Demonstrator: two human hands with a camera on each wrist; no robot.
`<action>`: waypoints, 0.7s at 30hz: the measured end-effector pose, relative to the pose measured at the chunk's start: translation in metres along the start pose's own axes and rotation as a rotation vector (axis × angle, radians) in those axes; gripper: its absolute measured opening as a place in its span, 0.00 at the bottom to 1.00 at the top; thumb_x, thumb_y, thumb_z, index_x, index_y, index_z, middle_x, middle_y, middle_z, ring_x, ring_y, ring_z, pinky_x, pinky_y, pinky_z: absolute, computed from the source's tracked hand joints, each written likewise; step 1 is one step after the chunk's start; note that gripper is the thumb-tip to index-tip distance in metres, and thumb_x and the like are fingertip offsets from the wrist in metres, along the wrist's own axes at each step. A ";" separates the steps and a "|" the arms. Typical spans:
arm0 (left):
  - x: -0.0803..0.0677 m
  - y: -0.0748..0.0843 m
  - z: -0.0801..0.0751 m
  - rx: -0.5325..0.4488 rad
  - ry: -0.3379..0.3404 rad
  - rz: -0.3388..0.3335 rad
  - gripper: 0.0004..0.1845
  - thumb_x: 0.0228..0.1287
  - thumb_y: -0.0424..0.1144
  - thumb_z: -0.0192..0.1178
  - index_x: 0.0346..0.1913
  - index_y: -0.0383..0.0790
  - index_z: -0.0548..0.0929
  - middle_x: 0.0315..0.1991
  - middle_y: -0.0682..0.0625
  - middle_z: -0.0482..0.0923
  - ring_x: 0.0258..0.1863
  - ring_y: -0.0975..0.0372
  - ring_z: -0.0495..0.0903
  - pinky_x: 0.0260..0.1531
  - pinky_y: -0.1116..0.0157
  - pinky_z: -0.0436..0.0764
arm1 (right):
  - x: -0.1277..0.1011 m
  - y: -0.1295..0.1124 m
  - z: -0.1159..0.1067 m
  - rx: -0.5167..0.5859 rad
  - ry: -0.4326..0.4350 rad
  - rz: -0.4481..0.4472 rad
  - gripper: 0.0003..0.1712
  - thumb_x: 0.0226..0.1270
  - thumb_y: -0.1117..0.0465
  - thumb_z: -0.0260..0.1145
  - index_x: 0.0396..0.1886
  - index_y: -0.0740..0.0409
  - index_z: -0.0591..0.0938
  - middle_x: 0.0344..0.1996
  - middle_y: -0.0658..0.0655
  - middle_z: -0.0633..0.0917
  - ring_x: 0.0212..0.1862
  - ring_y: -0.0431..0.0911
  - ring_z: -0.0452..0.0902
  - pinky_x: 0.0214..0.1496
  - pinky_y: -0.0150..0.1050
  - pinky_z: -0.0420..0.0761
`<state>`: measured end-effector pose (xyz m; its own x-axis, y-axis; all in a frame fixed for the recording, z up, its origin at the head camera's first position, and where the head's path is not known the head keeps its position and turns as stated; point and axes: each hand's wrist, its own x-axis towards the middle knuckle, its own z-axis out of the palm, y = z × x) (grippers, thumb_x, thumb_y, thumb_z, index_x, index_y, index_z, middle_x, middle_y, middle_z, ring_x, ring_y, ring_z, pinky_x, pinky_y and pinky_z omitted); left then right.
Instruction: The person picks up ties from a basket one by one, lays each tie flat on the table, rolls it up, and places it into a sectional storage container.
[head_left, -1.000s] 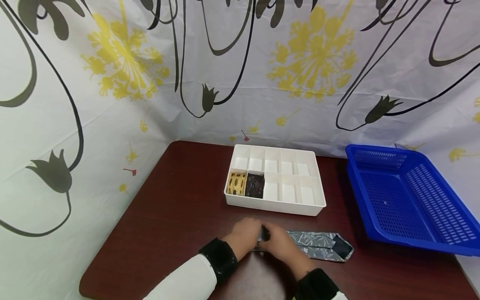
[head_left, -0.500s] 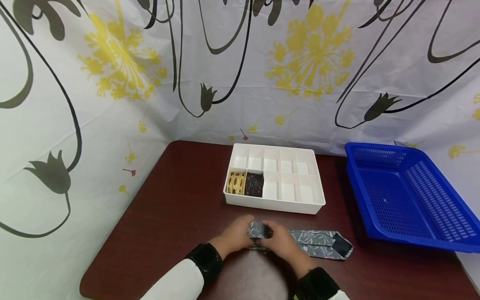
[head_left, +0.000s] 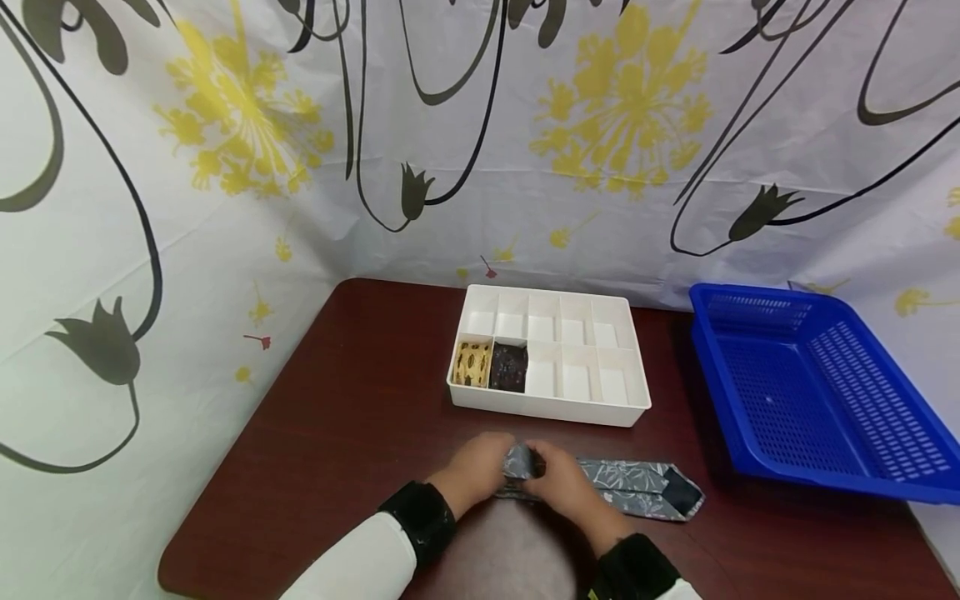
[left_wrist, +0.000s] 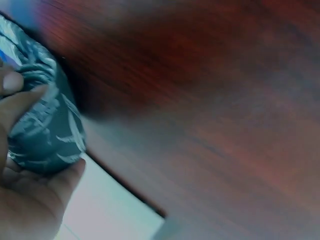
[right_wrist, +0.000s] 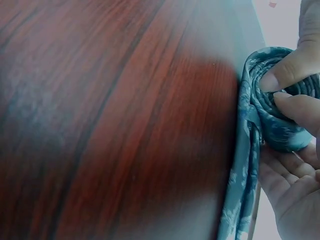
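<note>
A grey necktie (head_left: 630, 477) with a pale leaf pattern lies lengthwise on the table, its wide pointed end to the right. Its other end is wound into a roll (right_wrist: 272, 122), standing on edge between both hands. My left hand (head_left: 472, 471) holds the left side of this roll, thumb near the coil's middle and fingers curled around the outside. From the right, my right hand (head_left: 564, 483) grips the same roll, with its thumb pressed at the coil. In the left wrist view the patterned outer layer (left_wrist: 47, 135) shows between thumb and fingers.
Behind the hands stands a white divided box (head_left: 543, 407). Two of its front-left compartments hold a yellow patterned roll (head_left: 472, 364) and a dark patterned roll (head_left: 509, 367). A blue plastic basket (head_left: 738, 433) stands at the right. Patterned cloth (head_left: 480, 192) hangs behind the table (head_left: 315, 442).
My left hand shifted left off the roll, baring more of it, then came slightly back right. My right hand stays nearly in place, and the tie's wide end has hardly moved.
</note>
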<state>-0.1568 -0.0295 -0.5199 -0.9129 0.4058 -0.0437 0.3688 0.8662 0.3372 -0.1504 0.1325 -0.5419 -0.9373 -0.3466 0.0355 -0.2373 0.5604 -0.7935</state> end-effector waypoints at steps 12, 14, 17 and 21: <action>0.001 0.031 -0.001 0.376 -0.094 -0.083 0.21 0.49 0.40 0.73 0.46 0.40 0.80 0.42 0.49 0.80 0.44 0.59 0.78 0.41 0.65 0.80 | -0.002 -0.004 -0.004 -0.033 -0.052 0.002 0.35 0.44 0.65 0.78 0.56 0.67 0.77 0.52 0.63 0.81 0.54 0.57 0.76 0.55 0.54 0.74; 0.002 0.027 -0.001 0.321 -0.093 -0.071 0.21 0.47 0.40 0.74 0.45 0.40 0.79 0.41 0.49 0.79 0.44 0.59 0.77 0.41 0.65 0.80 | -0.002 -0.002 -0.004 -0.018 -0.042 0.003 0.34 0.43 0.66 0.77 0.55 0.67 0.77 0.51 0.62 0.81 0.53 0.56 0.76 0.54 0.53 0.75; 0.001 0.016 -0.001 0.155 -0.067 -0.025 0.20 0.47 0.39 0.73 0.44 0.42 0.78 0.39 0.51 0.79 0.43 0.59 0.77 0.42 0.65 0.79 | -0.003 0.003 -0.004 0.026 -0.023 0.002 0.33 0.42 0.68 0.76 0.53 0.66 0.78 0.49 0.61 0.82 0.52 0.55 0.77 0.53 0.51 0.75; 0.001 -0.002 0.002 -0.095 -0.030 0.053 0.21 0.45 0.39 0.73 0.44 0.45 0.77 0.37 0.57 0.77 0.40 0.63 0.74 0.45 0.67 0.75 | -0.003 0.011 -0.004 0.081 -0.015 0.006 0.31 0.42 0.71 0.74 0.52 0.66 0.78 0.47 0.60 0.83 0.51 0.53 0.77 0.53 0.48 0.75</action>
<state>-0.1576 -0.0305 -0.5226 -0.8865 0.4600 -0.0510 0.3969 0.8124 0.4272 -0.1510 0.1425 -0.5480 -0.9346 -0.3549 0.0223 -0.2098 0.4997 -0.8404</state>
